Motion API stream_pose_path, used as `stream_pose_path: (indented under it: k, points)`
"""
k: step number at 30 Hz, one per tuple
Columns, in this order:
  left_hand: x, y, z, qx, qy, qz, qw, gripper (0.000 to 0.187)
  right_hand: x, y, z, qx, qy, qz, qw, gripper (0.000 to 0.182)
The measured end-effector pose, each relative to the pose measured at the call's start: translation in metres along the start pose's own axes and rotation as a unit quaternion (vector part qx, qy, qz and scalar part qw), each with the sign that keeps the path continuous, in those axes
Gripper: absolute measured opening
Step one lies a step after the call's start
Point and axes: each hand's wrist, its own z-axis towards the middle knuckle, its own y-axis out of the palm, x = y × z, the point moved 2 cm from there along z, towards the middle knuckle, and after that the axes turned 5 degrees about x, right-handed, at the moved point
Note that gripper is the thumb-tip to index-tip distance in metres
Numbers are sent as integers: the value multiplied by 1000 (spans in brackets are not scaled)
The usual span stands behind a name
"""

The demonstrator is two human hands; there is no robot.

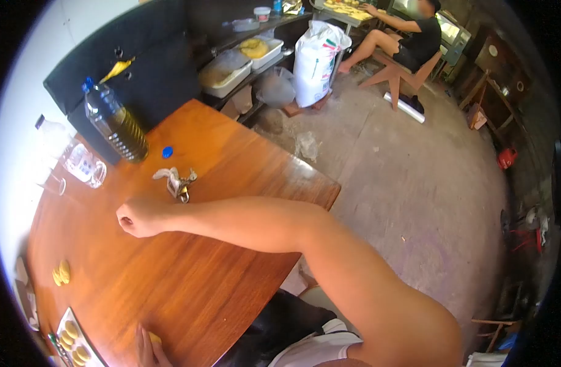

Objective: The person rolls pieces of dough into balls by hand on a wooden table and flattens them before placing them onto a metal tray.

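Observation:
My right hand (141, 218) is curled into a fist above the wooden table (231, 171), its arm stretched across from the lower right. What the fist holds, if anything, is hidden. At the bottom edge, my left hand (149, 352) shows only in part, its fingers against a small yellow dough piece (154, 338). Left of it, a white tray (91, 347) carries several round yellow pieces (71, 330). A few finger-shaped yellow pieces (61, 273) lie on the table farther up. Beyond my right fist are a bunch of keys with a padlock (181, 186) and a blue cap (167, 152).
A bottle of yellowish liquid (118, 125) and a clear glass (53, 177) stand near the wall. A shelf behind holds white tubs (228, 82). A white sack (317, 67) stands on the floor. Another person (415, 43) sits at a far table.

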Motion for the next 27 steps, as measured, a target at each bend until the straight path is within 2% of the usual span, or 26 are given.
stream_pose_path:
  k: [1,4,6,8,9,10,12,14,16,18,20,21,23,25,27]
  points:
    - [-9,-6,-23,36,-59,-7,998,33,2,3,0,2,-25,-11,1000,14]
    - [5,-22,-36,39,-71,56,995,34,3,13,1,4,-52,-18,998,14]
    - [-42,-20,-10,-7,-239,59,969,21,3,14,4,6,-69,-25,997,14]
    - [-51,8,32,92,-126,17,988,15,-3,10,6,-11,-64,-46,997,14]
    - [-59,18,59,38,-97,-112,988,28,-5,5,6,-26,-55,-67,996,14]
    - [-62,30,83,24,-11,-144,989,44,-2,2,7,-24,-57,-74,995,14]
    - [-15,41,119,-65,50,21,996,44,11,8,8,14,-6,3,1000,13]
    - [33,51,120,-136,88,8,987,47,11,2,9,24,3,-6,1000,12]
    - [53,49,99,-143,110,3,984,49,15,2,11,49,-5,-28,998,12]
    - [57,40,66,-144,103,-20,984,48,12,-1,9,19,4,-19,1000,13]
    - [52,21,21,-165,51,-70,982,45,6,-4,6,-30,23,-33,999,15]
    - [50,14,4,-164,18,-50,985,45,1,-7,6,-59,28,-47,997,16]
    - [41,1,-35,-96,-45,-6,994,42,0,-6,8,-82,19,-39,996,20]
    - [22,-9,-36,-64,-59,59,994,41,5,1,12,-109,9,-27,994,21]
    - [6,-9,-5,-51,-60,113,990,41,5,2,17,-124,-8,-56,991,18]
